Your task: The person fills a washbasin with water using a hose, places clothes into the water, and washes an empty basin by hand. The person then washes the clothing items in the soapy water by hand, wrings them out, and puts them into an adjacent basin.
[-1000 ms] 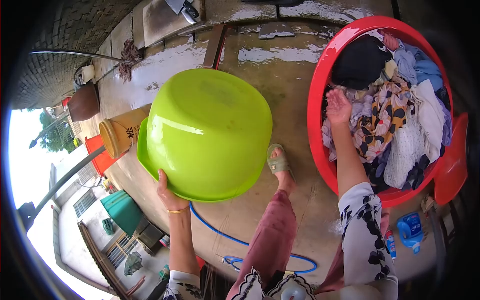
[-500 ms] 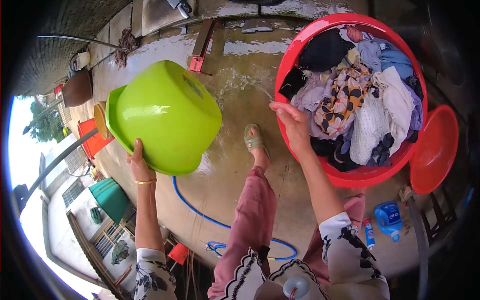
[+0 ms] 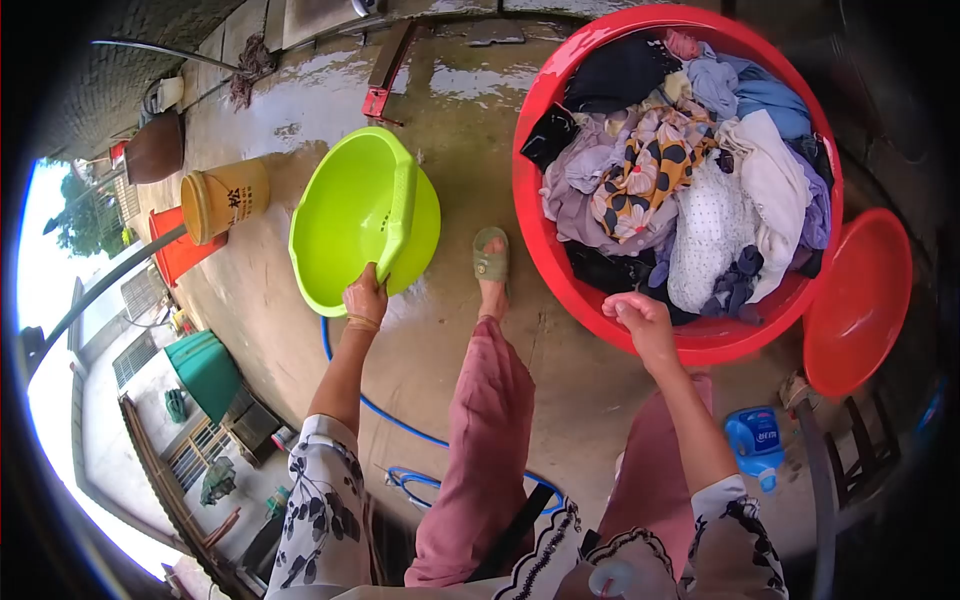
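My left hand (image 3: 366, 296) grips the rim of a lime-green plastic basin (image 3: 345, 235). The basin is held tilted over the wet floor, its hollow inside showing. Over the near rim of a large red tub (image 3: 535, 215), my right hand (image 3: 642, 322) hovers with its fingers curled in and nothing seen in them. Whether it touches the rim I cannot tell. The tub is heaped with laundry: a floral orange-and-black cloth (image 3: 650, 180), a white dotted garment (image 3: 712, 245), and dark, lilac and blue pieces.
A red basin (image 3: 858, 305) leans beside the tub, with a blue detergent bottle (image 3: 753, 440) nearer me. A blue hose (image 3: 395, 418) curves over the concrete. To the left stand a yellow bucket (image 3: 228, 200) and an orange-red container (image 3: 178, 262). A narrow bench (image 3: 390, 70) lies farther off.
The green basin has turned from showing its underside to showing its inside, still in my left hand. My right hand has moved down along the tub's rim, fingers now curled in.
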A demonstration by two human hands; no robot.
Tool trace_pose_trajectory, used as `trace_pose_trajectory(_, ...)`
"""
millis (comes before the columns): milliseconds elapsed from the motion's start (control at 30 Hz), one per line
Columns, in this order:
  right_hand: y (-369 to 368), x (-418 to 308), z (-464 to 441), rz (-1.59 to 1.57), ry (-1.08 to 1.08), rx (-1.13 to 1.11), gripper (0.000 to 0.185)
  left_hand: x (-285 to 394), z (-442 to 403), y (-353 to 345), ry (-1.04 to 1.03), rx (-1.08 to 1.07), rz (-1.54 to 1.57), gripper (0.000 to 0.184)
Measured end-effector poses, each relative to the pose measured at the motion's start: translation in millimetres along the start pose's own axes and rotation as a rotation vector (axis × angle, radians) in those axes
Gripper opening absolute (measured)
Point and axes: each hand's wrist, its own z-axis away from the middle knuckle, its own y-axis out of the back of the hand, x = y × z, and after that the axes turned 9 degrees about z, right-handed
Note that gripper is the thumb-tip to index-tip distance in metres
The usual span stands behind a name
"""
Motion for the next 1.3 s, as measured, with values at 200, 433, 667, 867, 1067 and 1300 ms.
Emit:
trace_pose_trajectory(200,38.8,30.9,9.3,0.029,-0.014,0.085,0.015,9.1,30.9,-109.8,0.188,-0.144,-0.015,0.025)
trace_pose_trajectory(433,125.6,11.8,19.3,0.103,0.132,0.313,0.014,58.5,9.4,-84.5,0.161,-0.545,-0.129,0.065)
trace_pose_trajectory(667,280.7,-11.6,-59.9,0.634,0.301,1.048,0.035,273.2,-147.7,-33.6,-0.642,-0.007,0.370,0.068)
trace_pose_trajectory(867,170.2,-16.5,-83.6,1.092,0.269,0.564,0.064,400.0,-179.7,-88.0,-0.683,-0.368,0.121,0.089)
trace_pose_trajectory(1067,106.5,23.8,-97.0,1.252,0.252,0.357,0.054,379.3,-134.3,-147.5,-0.530,-0.532,-0.281,0.078)
trace_pose_trajectory(1300,150.5,-2.4,-93.5,0.738,0.603,0.591,0.028,352.9,-158.9,-230.6,-0.411,-0.599,-0.450,0.036)
